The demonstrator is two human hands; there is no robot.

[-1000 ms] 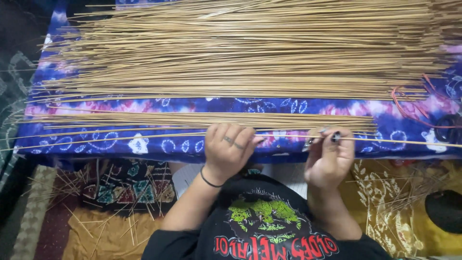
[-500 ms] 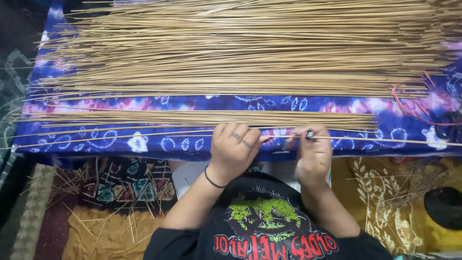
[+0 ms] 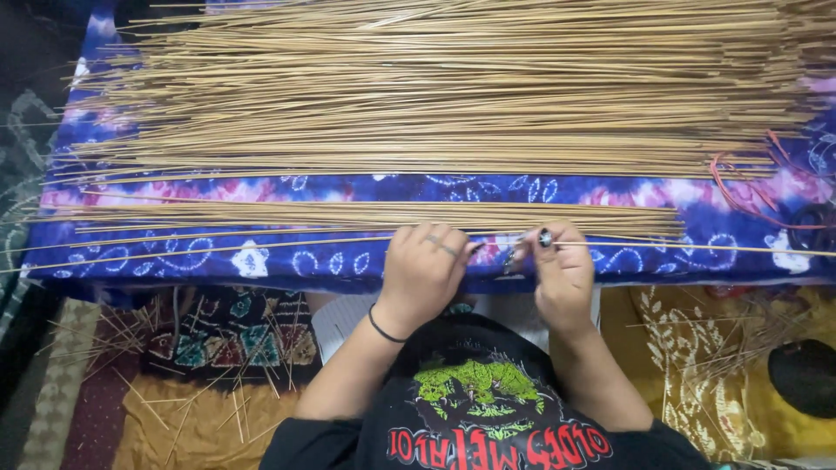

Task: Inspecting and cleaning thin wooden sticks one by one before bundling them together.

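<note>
A long thin tan stick [image 3: 261, 247] lies across the near edge of a blue and purple patterned cloth [image 3: 331, 187]. My left hand [image 3: 425, 265] rests fingers-down on this stick near the middle. My right hand [image 3: 557, 265] pinches the same stick a little to the right, its thumb and fingers closed on it. Just beyond my hands lies a small bundle of sticks [image 3: 366, 214]. A large pile of sticks [image 3: 453, 87] covers the far part of the cloth.
Red-orange elastic bands [image 3: 740, 187] lie at the cloth's right side. Broken stick pieces [image 3: 200, 365] litter patterned fabric on the floor at the left, and more lie at the right [image 3: 731, 348]. A dark round object [image 3: 805, 374] sits at lower right.
My right hand has slid left along the stick, closer to my left hand. My left hand has shifted slightly right.
</note>
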